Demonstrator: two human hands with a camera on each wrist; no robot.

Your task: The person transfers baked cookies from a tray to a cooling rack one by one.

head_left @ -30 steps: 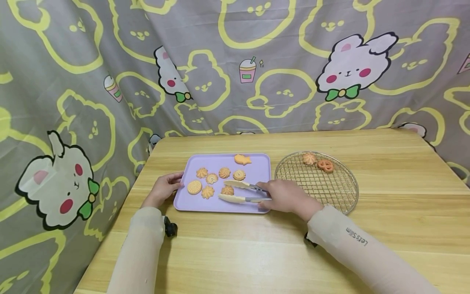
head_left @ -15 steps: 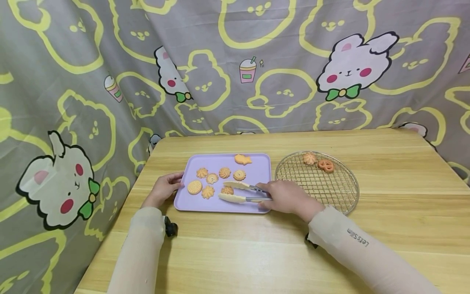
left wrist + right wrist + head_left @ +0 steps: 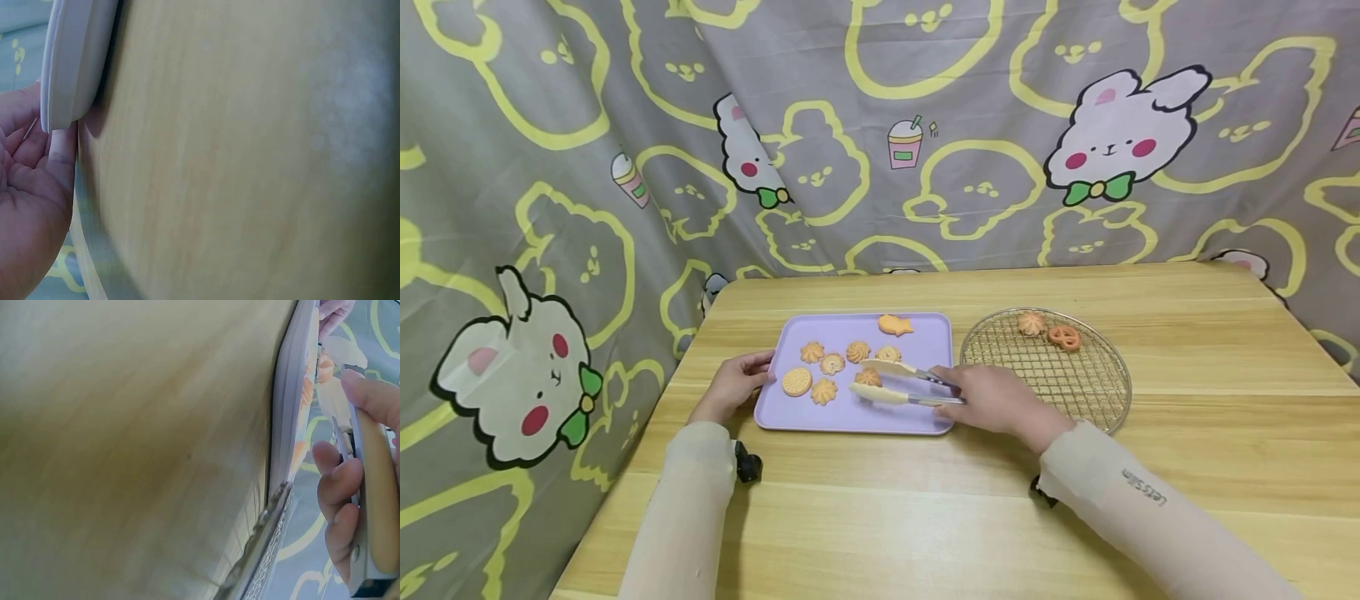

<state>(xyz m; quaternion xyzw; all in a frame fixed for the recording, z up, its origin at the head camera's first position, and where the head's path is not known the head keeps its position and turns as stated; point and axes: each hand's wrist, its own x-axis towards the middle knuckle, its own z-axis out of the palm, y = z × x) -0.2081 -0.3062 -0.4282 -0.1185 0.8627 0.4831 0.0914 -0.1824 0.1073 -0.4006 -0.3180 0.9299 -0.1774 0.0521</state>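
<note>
My right hand (image 3: 1000,400) grips a pair of tongs (image 3: 883,394) with cream tips and metal arms. A small ridged flower-shaped cookie (image 3: 868,377) sits between the two tips, over the right part of a lilac tray (image 3: 917,423). The right wrist view shows fingers curled round the tan handle (image 3: 378,487) of the tongs. At the tray's left side, my left hand (image 3: 733,385) holds the rim; in the left wrist view its thumb and fingers are on either side of the tray's edge (image 3: 69,81).
Several other cookies lie on the tray, among them a round one (image 3: 797,382) and a fish-shaped one (image 3: 895,324). Right of the tray is a round wire rack (image 3: 1045,379) bearing a flower-shaped cookie (image 3: 1031,322) and a pretzel (image 3: 1064,337). A patterned curtain (image 3: 850,192) hangs behind the wooden table (image 3: 880,517).
The tongs and right hand have shifted slightly right and up, and the cookie between the tips has moved a little with them. My left hand stays on the tray.
</note>
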